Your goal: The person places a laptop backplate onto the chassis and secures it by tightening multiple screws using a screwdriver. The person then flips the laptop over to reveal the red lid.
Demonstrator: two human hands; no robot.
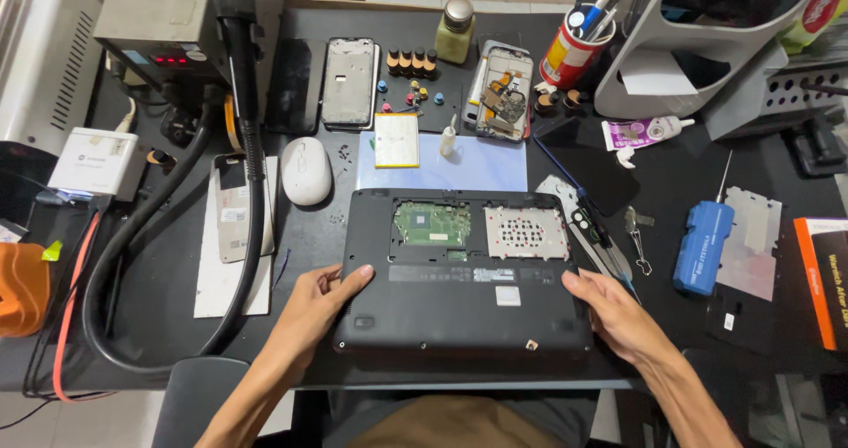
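Both hands steady an upturned laptop at the worktop's near edge.
The left hand (320, 299) and right hand (618, 311) lie open, flat on the laptop (464, 276); its exposed board (432, 223) risks scratches, and a nudge could tip it off the worktop (159, 298).

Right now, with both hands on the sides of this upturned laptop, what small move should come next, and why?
Probably lift the right hand off and take up the blue screwdriver beside it, while the left hand steadies the laptop. The laptop lies bottom up, its hatch open showing the green board, and both hands hold no tool.
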